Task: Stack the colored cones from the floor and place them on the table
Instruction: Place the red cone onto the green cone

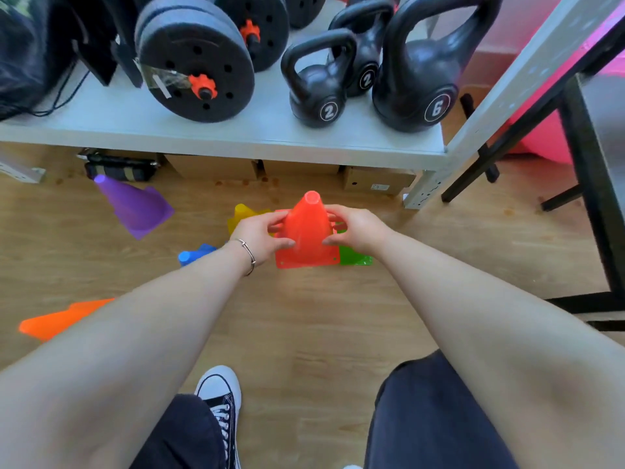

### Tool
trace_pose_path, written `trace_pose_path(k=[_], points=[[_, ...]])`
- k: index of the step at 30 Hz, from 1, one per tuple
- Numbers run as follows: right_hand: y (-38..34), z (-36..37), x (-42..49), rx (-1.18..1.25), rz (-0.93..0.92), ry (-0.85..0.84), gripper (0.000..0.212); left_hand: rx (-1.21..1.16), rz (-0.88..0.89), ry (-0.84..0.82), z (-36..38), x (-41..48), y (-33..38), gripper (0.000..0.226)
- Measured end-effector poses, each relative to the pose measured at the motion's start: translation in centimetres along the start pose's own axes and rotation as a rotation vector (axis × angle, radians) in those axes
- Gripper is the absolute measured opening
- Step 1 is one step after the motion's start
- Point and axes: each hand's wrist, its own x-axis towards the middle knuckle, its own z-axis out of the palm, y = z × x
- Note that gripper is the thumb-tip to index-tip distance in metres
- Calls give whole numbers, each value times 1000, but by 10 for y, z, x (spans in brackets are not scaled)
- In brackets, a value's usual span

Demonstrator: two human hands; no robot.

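Observation:
A red cone (307,231) stands upright over a green cone (355,258), of which only the base corner shows at its right. My left hand (260,236) grips the red cone's left side and my right hand (355,228) grips its right side. A yellow cone (241,213) lies just behind my left hand. A blue cone (194,255) lies on its side left of my left wrist. A purple cone (135,206) lies tipped on the wooden floor at the left. An orange cone (57,321) lies at the far left, partly hidden by my left forearm.
A grey shelf (236,137) above the cones carries black kettlebells (412,79) and weight plates (196,62). Cardboard boxes (378,179) sit under it. A black table frame (588,184) stands at the right. My shoe (221,397) rests on the floor near the bottom.

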Motion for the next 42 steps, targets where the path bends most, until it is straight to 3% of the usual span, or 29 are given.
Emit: trace_pose_path(k=[5, 11, 26, 42], points=[[-9, -51, -4, -47, -7, 99, 75, -11, 17, 78, -6, 20, 43, 60], [16, -71, -11, 13, 54, 193, 72, 55, 85, 44, 14, 48, 68, 59], [105, -17, 27, 59, 156, 182, 69, 139, 45, -57, 89, 106, 15, 63], [139, 9, 44, 91, 246, 126, 73, 85, -20, -106, 136, 126, -22, 61]])
